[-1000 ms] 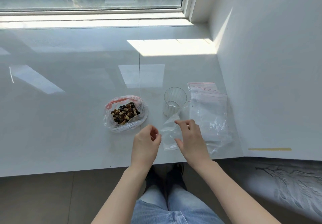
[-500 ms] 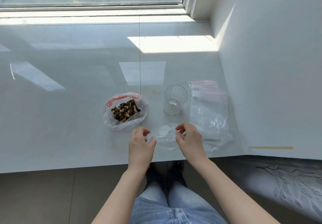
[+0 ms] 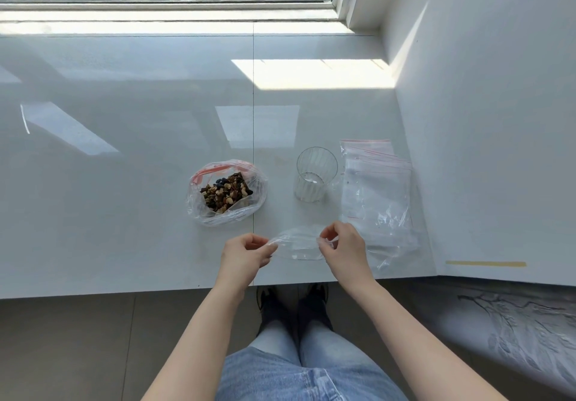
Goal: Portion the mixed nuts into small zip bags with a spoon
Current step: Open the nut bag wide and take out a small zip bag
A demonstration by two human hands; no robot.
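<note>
Small clear plastic zip bag (image 3: 298, 242) held just above the near edge of the glossy white worktop (image 3: 124, 213), stretched sideways between both hands. Left hand (image 3: 246, 255): grip pinches the bag's left edge, fingers curled in. Right hand (image 3: 343, 246): grip pinches the right edge, thumb and forefinger closed on the film. Bag looks empty; whether its mouth is parted, cannot tell.

Behind and left of the hands: large clear plastic bag with a red zip strip (image 3: 227, 193), mouth wide open, sitting on the worktop, holding brown, tan and dark mixed nuts (image 3: 226, 193). Right of that, apart from it: clear ribbed drinking glass (image 3: 314, 179), upright. What is inside it, cannot tell.

Just right of the glass: flat stack of clear zip bags with red closure lines (image 3: 375, 188), lying against the white side wall (image 3: 483, 151). Near end of stack crumpled, close beside the right hand.

Far edge: window frame (image 3: 174, 4), sun patch on the worktop.
</note>
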